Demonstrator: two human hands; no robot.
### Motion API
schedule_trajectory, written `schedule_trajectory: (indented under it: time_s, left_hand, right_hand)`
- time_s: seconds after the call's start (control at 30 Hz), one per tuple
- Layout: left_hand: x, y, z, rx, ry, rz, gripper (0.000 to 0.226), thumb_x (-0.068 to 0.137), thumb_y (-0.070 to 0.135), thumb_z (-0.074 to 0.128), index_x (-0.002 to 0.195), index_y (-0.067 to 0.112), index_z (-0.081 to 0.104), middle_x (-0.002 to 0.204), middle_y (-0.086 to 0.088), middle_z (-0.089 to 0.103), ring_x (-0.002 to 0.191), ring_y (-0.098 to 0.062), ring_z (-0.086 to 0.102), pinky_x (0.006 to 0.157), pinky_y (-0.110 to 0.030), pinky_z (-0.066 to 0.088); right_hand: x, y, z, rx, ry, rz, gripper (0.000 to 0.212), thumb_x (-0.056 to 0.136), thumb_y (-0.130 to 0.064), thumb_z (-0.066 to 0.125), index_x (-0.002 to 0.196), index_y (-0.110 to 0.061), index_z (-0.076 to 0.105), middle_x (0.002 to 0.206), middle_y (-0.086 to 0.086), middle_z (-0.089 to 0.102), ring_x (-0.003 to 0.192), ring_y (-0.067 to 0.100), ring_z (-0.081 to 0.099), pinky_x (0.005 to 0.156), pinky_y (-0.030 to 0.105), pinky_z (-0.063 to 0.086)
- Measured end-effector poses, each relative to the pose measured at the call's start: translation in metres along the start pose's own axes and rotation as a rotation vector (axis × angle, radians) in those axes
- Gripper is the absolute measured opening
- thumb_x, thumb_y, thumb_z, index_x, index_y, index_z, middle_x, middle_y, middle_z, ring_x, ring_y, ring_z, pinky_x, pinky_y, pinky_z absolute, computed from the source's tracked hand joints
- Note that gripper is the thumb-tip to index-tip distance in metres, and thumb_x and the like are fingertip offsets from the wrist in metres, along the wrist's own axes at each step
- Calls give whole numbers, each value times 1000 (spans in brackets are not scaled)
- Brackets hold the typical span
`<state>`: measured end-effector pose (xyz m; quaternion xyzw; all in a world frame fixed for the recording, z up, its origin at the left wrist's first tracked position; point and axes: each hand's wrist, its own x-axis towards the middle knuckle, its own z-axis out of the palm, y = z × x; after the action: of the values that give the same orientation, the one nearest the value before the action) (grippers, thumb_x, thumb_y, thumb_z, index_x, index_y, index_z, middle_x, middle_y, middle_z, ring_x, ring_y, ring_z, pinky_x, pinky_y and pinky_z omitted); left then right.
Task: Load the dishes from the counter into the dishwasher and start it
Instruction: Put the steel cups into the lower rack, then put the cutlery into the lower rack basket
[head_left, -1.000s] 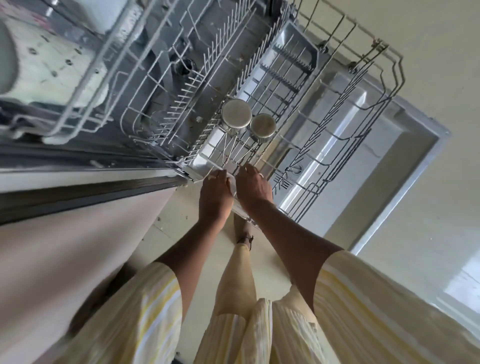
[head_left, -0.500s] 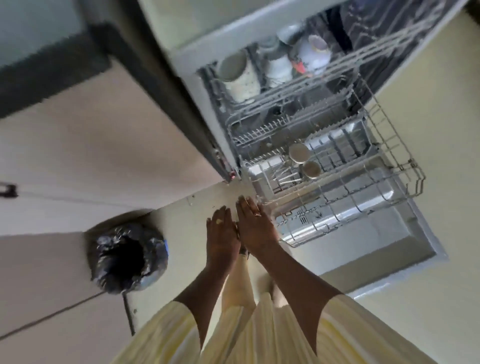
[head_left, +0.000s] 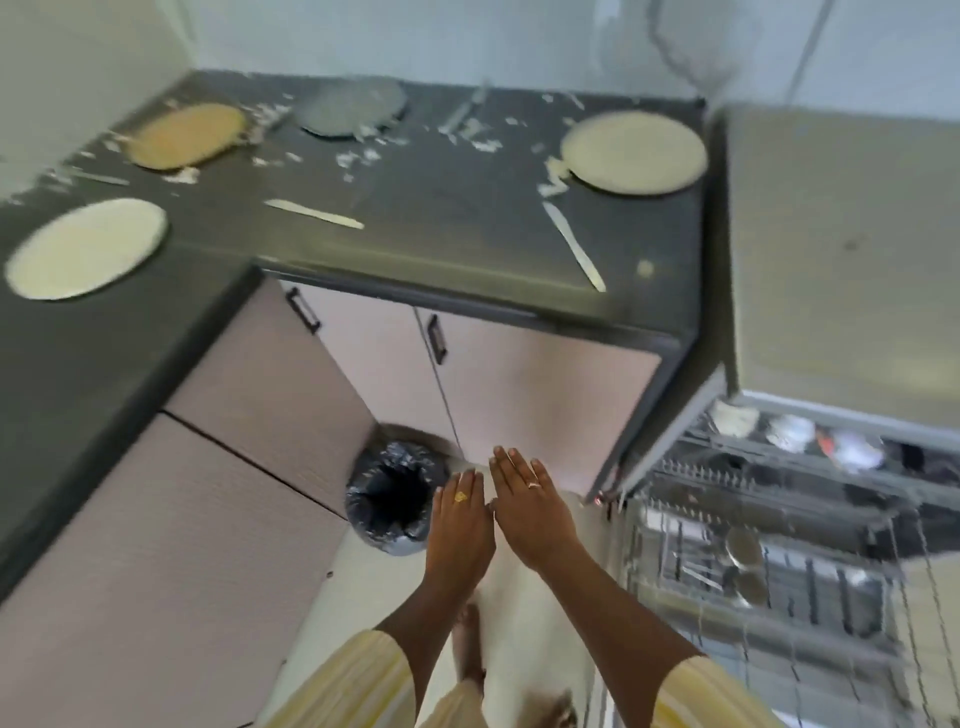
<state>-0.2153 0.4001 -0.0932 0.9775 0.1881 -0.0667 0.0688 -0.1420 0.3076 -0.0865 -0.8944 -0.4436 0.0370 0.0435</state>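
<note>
Hands flat and empty at lower centre, left hand (head_left: 460, 519) just beside right hand (head_left: 535, 512); cream plate (head_left: 634, 153) and other dishes waiting on counter (head_left: 441, 218) across upper frame; risk of bumping pulled-out lower rack (head_left: 810, 639) at lower right while carrying them over.

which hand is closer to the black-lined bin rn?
Left. The left hand hovers flat just beside the bin, close to its rim in the head view. The right hand is on the far side of the left hand, further from the bin.
</note>
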Motion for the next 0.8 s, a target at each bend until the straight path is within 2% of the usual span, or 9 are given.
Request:
schedule_trajectory:
  time_s: [0.1,0.2,0.27,0.33,0.43,0.53,0.6,0.7,0.8]
  left_hand:
    - [12,-31,-29,-25,55,-107,43,88,27,40,119,6,62,121,-9,64,115,-25,59,94,-41,48]
    - [33,-60,-59,-66,59,-172,51,99,32,37,143,7,34,149,-11,35,139,-27,29,115,-41,21]
    - [49,-80,-78,-90,109,-190,52,102,32,23,148,8,17,156,-9,16,145,-24,10,118,-39,6]
    - [67,-99,-100,-102,169,-199,51,103,29,19,149,9,11,157,-8,9,145,-23,4,118,-37,2]
    - [95,-125,-133,-207,263,-191,50,102,26,23,149,9,13,157,-6,13,145,-21,7,118,-33,4]
    - [130,-151,-155,-289,337,-178,49,101,23,31,146,6,23,152,-10,26,142,-22,18,118,-33,12]
    - [151,-166,-164,-278,352,-178,49,100,23,33,144,3,29,148,-12,34,139,-23,26,117,-33,19]
    - [180,-179,-176,-316,344,-183,43,99,20,36,135,-3,41,137,-18,47,129,-27,42,111,-31,31]
    - [208,-184,-191,-375,291,-185,30,99,14,35,113,-3,55,116,-17,58,111,-29,54,93,-31,42]
  right_hand:
    - [39,-25,-35,-20,72,-44,64,60,-31,84,116,-6,65,121,9,64,112,22,61,91,40,49]
    - [78,-43,-61,-52,147,-82,63,61,-32,83,115,-4,65,119,11,64,111,25,62,91,41,48]
    - [104,-50,-71,-70,201,-95,62,66,-31,81,118,-3,63,122,13,62,113,26,60,93,41,46]
    - [127,-54,-80,-85,268,-91,54,70,-25,78,117,-2,63,121,14,63,112,26,61,92,42,47]
    - [160,-52,-98,-123,354,-44,39,77,-15,66,113,0,65,119,16,63,110,27,62,90,42,48]
    - [184,-36,-117,-138,357,88,50,60,-3,80,108,4,66,116,20,64,108,30,63,89,42,50]
    - [193,-20,-133,-155,361,207,39,57,3,79,95,4,70,107,21,67,100,31,67,80,40,55]
    - [199,4,-159,-188,343,383,18,51,8,70,65,-3,66,68,17,68,64,30,69,54,32,53]
    - [211,35,-173,-41,332,592,34,28,11,76,46,-8,54,39,10,50,32,25,53,36,23,42]
